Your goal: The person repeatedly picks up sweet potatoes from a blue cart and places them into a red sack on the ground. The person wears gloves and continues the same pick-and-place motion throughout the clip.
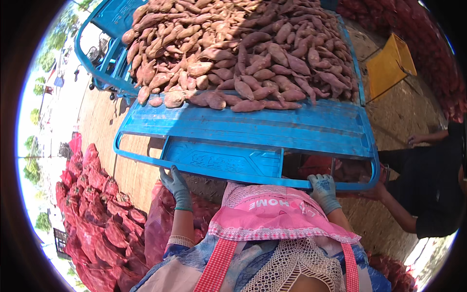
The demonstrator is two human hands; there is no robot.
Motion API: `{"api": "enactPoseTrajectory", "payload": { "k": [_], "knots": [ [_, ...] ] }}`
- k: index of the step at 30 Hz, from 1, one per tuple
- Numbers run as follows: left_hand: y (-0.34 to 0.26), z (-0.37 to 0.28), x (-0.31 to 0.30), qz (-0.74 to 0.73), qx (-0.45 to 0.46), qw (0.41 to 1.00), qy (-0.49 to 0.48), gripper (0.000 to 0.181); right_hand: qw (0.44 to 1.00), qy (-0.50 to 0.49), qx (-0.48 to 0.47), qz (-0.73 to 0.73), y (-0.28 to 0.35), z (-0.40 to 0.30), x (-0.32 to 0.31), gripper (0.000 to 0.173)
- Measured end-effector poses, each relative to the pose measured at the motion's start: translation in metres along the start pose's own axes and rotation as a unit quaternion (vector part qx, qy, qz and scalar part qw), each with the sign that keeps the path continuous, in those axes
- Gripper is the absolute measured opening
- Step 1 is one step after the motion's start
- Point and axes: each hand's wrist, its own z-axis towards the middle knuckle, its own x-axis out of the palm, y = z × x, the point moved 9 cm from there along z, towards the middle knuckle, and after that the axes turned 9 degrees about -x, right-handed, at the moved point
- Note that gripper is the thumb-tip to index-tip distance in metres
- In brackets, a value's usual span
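A blue metal tailgate [248, 124] is folded out in front of me, below a large heap of sweet potatoes [255, 62]. My left hand [178, 191], in a grey-green work glove, holds the outer rail near its left part. On the right, my right hand [324, 193] in a matching glove has its fingers curled over the same rail. Several sweet potatoes lie on the inner edge of the tailgate. Between my hands, a pink apron [281, 211] with printed writing is close against the rail.
Filled red mesh sacks [105, 222] stand at the left, with another sack [158, 219] beside my left arm. A co-worker [430, 186] in dark clothing reaches toward a crate [383, 173] at the tailgate's right end. A yellow chute-like container [388, 67] and stacked sacks [419, 43] are farther right.
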Motion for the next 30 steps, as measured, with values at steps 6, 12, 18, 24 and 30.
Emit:
{"api": "enactPoseTrajectory", "payload": {
  "k": [6, 12, 18, 24, 30],
  "knots": [
    [0.09, -0.018, 0.034, -0.518, -0.439, 0.723, 0.126, 0.072, 0.999, 0.028, -0.011, 0.012, 0.004, 0.004, 0.005, 0.047],
    [0.078, -0.011, 0.07, -0.563, -0.368, 0.697, 0.248, 0.064, 1.0, 0.024, -0.004, 0.008, -0.007, 0.002, 0.01, 0.043],
    [0.02, -0.001, 0.061, -0.561, -0.299, 0.703, 0.32, 0.058, 0.999, -0.016, -0.035, 0.013, 0.017, 0.01, -0.068, 0.047],
    [-0.021, -0.004, 0.074, -0.623, -0.317, 0.615, 0.366, 0.064, 0.999, -0.018, -0.046, -0.004, 0.025, 0.023, -0.107, 0.046],
    [-0.036, -0.01, 0.078, -0.601, -0.418, 0.6, 0.322, 0.06, 0.977, 0.211, 0.007, -0.041, 0.018, 0.039, -0.091, 0.044]
  ]
}}
